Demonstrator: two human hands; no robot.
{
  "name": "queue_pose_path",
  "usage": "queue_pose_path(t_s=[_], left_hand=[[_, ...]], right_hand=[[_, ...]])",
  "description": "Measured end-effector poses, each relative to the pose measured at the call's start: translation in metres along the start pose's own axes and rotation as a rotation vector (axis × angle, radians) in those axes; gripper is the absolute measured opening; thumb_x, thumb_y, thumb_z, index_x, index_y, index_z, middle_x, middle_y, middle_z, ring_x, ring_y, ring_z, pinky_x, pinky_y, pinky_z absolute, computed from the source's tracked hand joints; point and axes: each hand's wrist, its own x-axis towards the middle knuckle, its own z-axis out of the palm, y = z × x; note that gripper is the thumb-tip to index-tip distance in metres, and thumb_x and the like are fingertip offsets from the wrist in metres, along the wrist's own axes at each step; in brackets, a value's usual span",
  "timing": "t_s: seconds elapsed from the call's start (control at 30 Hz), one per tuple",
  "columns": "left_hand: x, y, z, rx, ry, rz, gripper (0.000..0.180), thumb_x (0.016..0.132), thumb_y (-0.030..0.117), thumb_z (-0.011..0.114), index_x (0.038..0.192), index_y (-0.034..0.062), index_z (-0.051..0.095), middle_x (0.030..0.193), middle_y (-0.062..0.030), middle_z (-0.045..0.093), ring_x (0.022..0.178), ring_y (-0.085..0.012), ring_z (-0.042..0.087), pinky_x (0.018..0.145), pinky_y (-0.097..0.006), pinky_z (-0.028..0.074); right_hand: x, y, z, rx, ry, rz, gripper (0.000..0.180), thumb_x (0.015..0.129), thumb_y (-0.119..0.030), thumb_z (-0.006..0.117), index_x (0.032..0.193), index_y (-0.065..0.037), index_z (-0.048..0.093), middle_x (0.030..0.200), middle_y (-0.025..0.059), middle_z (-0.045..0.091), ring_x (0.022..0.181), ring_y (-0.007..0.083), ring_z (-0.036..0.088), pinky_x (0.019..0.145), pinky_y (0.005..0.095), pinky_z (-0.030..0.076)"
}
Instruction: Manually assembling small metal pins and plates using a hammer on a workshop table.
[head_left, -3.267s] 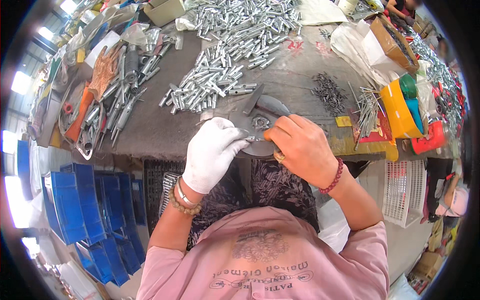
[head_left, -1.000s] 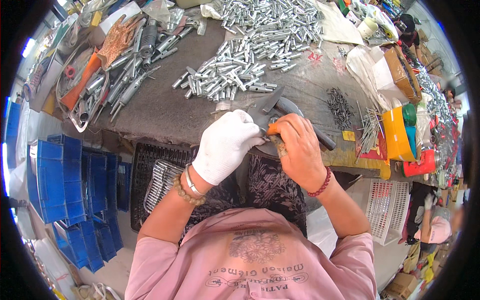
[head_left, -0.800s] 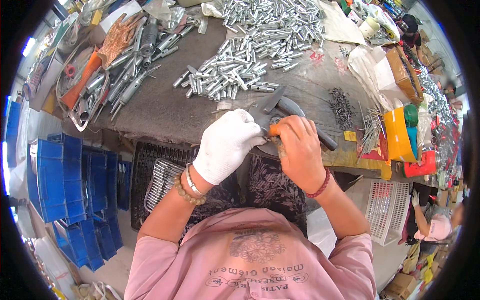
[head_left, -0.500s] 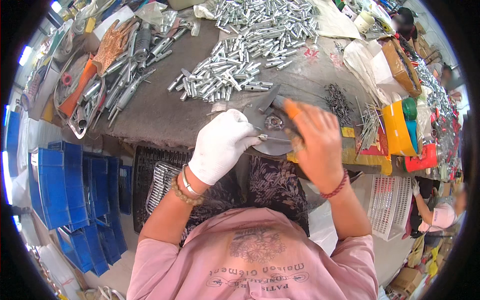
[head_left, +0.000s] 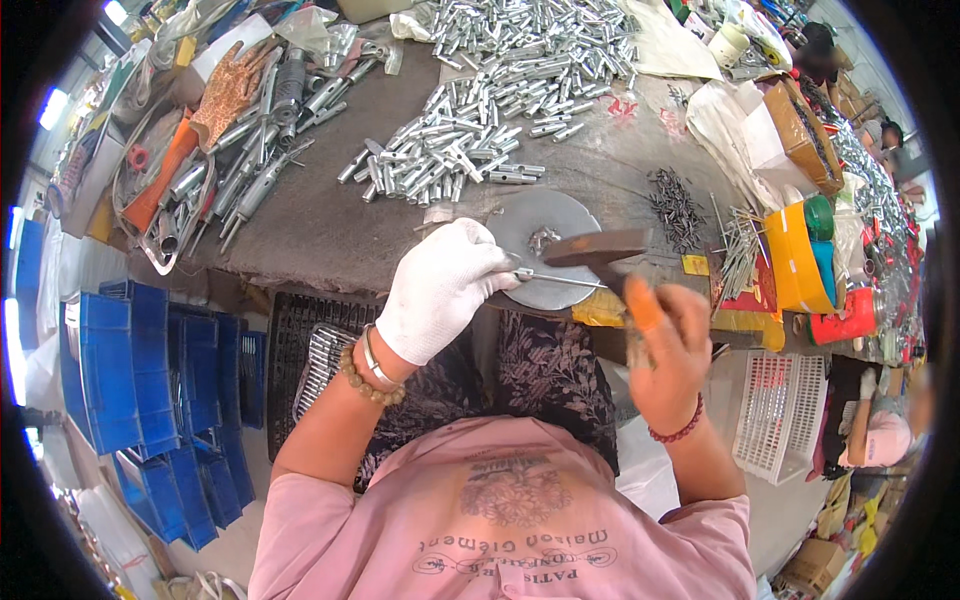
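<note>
Hammer (head_left: 598, 247) raised over round metal disc (head_left: 541, 245)
Clenched in right hand (head_left: 664, 345); thin pin (head_left: 560, 280) pinched on disc by gloved left hand (head_left: 440, 287). A skewed blow could strike the fingers.

Shiny metal disc (head_left: 540, 235), perhaps wooden-handled hammer (head_left: 598, 250) (blurred)

Left hand (head_left: 438, 288): white knit glove, beaded bracelet plus bangle at wrist. Right hand (head_left: 668, 352): bare, orange fingertip cover, red bead bracelet. Pink printed T-shirt.

Right hand (head_left: 668, 352) and hammer (head_left: 600, 250) motion-blurred
</note>
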Motion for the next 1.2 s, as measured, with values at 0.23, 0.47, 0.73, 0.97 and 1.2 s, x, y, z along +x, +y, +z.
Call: queue_pose_path(t_s=[0.23,0.47,0.73,0.97,1.2], left_hand=[[-0.001,0.001,-0.002,-0.003,-0.019,-0.036,0.019,0.081,0.007,0.086,0.099,0.0065,0.080,0.096,-0.0085,0.068,0.093,-0.0287,0.067,0.084,-0.038,0.054],[-0.004,0.002,-0.002,-0.046,-0.006,-0.050,0.022,0.083,0.007,0.085,0.105,0.0092,0.083,0.096,-0.0065,0.068,0.094,-0.0272,0.066,0.084,-0.038,0.054],[-0.011,0.006,-0.002,0.009,0.051,0.006,0.034,0.085,0.005,0.083,0.118,0.0107,0.080,0.102,-0.0059,0.070,0.096,-0.0262,0.067,0.082,-0.036,0.055],[-0.046,0.052,0.016,-0.376,0.123,-0.718,0.049,0.101,0.008,0.071,0.149,0.0104,0.064,0.097,-0.0115,0.075,0.070,-0.0190,0.069,0.069,-0.034,0.057],[-0.057,0.051,0.027,-0.871,0.197,-0.859,0.070,0.104,0.006,0.068,0.167,0.0034,0.036,0.099,-0.0069,0.076,0.067,-0.0065,0.060,0.056,-0.022,0.047]], right_hand=[[0.014,0.003,0.010,0.167,-0.193,0.148,0.065,0.081,0.007,0.066,0.141,-0.018,0.074,0.105,0.0113,0.064,0.084,0.0314,0.070,0.073,0.0417,0.058],[0.028,0.005,0.014,-0.125,-0.320,0.033,0.051,0.073,0.001,0.078,0.122,-0.012,0.076,0.113,0.0089,0.063,0.110,0.0329,0.063,0.090,0.0464,0.054],[-0.005,-0.023,0.021,0.279,-0.435,0.374,0.031,0.080,-0.002,0.079,0.110,-0.007,0.071,0.086,0.0119,0.071,0.078,0.0360,0.070,0.070,0.0437,0.056],[-0.016,-0.033,0.030,0.800,-0.593,0.835,0.033,0.087,0.004,0.073,0.120,0.000,0.071,0.077,0.0072,0.063,0.067,0.0132,0.054,0.065,0.0298,0.047],[-0.028,-0.051,0.043,0.838,-0.607,0.877,0.032,0.090,0.003,0.073,0.122,0.000,0.070,0.077,0.0058,0.061,0.069,0.0106,0.054,0.064,0.0287,0.047]])
